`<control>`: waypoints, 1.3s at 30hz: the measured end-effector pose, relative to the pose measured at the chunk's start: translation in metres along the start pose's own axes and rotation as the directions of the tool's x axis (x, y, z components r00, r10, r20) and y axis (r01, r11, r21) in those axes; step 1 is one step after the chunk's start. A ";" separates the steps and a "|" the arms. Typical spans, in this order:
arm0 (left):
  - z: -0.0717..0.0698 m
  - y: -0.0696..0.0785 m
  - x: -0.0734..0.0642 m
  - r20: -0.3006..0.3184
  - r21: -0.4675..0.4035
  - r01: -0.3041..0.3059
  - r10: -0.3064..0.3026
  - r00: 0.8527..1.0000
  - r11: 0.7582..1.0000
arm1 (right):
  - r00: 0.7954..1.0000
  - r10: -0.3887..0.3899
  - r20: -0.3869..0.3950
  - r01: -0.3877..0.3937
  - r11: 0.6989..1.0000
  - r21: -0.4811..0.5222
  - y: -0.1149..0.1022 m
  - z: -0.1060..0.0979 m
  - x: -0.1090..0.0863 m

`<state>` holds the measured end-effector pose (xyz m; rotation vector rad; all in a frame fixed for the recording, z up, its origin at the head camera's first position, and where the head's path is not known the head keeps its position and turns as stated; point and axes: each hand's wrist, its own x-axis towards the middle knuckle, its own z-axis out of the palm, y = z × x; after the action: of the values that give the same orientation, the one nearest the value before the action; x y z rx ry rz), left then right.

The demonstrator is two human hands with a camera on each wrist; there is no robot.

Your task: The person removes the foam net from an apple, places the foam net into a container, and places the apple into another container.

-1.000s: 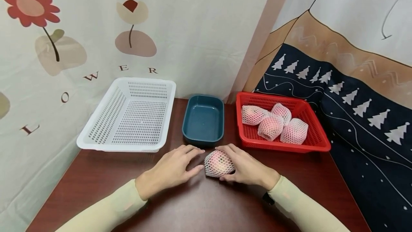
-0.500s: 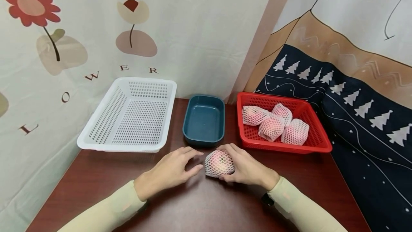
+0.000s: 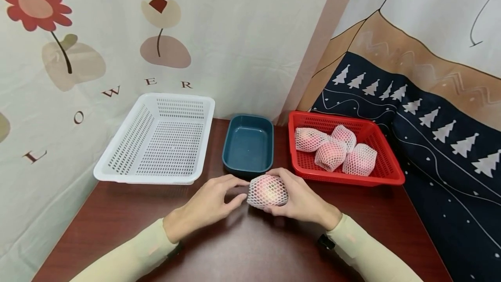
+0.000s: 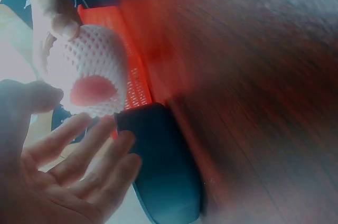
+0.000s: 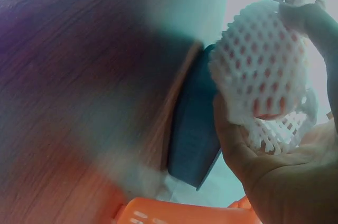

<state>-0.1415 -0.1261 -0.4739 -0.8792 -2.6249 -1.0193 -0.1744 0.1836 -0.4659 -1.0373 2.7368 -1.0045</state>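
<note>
My right hand (image 3: 303, 199) grips a red and yellow apple (image 3: 268, 191) in a white foam net, held just in front of the dark blue tray. Its thumb lies on the near side of the net and its fingers on the far side, as the apple (image 5: 264, 60) in the right wrist view also shows. My left hand (image 3: 207, 203) is at the apple's left, fingertips right at the net's edge. In the left wrist view the left hand (image 4: 79, 166) has its fingers spread, and the bare red end of the apple (image 4: 92, 91) shows through the net's opening.
A white slotted basket (image 3: 199, 160) stands at the back left. Behind the hands is a dark blue tray (image 3: 247, 169). On the right a red basket (image 3: 344, 179) carries several netted apples (image 3: 329, 155). Printed curtains (image 3: 242, 47) hang behind the brown table (image 3: 246, 251).
My right hand has raised the apple slightly and moved it a little away from me, tilting it. The left hand stays almost in place, its fingertips now nearer the net.
</note>
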 end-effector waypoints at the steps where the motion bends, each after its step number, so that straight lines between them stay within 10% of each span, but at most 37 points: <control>1: 0.000 0.000 0.001 -0.019 -0.018 -0.011 0.011 1.000 1.000 | 1.000 -0.003 -0.012 0.003 1.000 0.002 0.000 0.000 0.000; 21: -0.004 0.009 0.011 -0.181 -0.168 -0.119 0.088 0.980 0.979 | 0.984 -0.118 -0.132 0.123 0.992 0.027 -0.012 -0.003 0.004; 39: -0.004 0.014 0.015 -0.151 -0.321 -0.121 0.075 0.986 0.939 | 0.980 -0.125 -0.155 0.134 0.990 0.051 -0.019 -0.007 0.005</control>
<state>-0.1450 -0.1136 -0.4573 -0.9569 -2.3095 -1.4621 -0.1687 0.1739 -0.4482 -1.1893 2.7648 -1.2269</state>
